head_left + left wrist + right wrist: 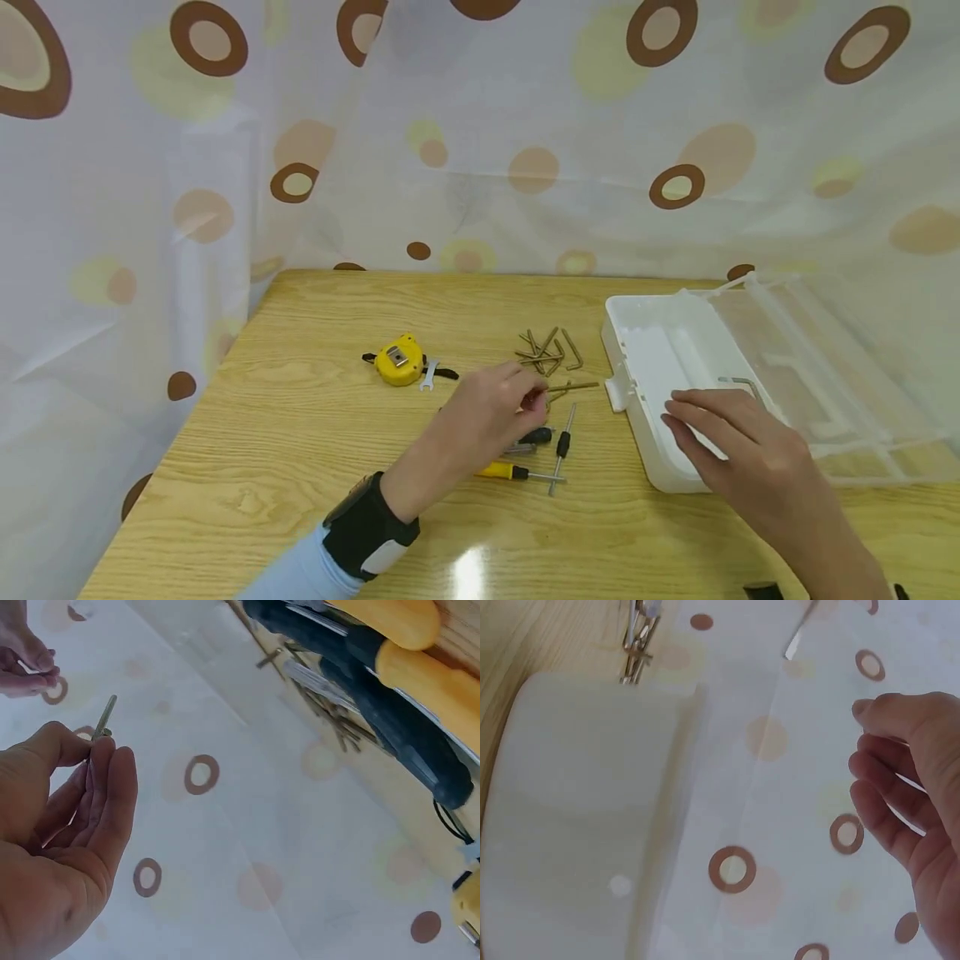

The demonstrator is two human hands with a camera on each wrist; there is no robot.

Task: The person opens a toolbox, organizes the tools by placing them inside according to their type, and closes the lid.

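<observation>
Nearest the camera, a pale blue sleeve [303, 567] leads to the left hand [491, 408], which pinches a brass-coloured hex key [579, 386] between thumb and fingertips. Its long axis runs nearly level across the head view, the free end pointing right, at the wall of the white toolbox [647, 433], just short of it and not touching. The right hand [753, 442] is nearer that box, above its near end, fingers loosely bent with nothing visible in them. A silver hex key [742, 382] appears to lie inside; the clear lid [832, 367] is folded open to the right. On the tabletop [315, 433], more brass hex keys [540, 360] sit just beyond the left hand, a yellow-handled screwdriver [495, 471] nearer, and a tape measure [400, 363] and wrench [428, 376] off left.
</observation>
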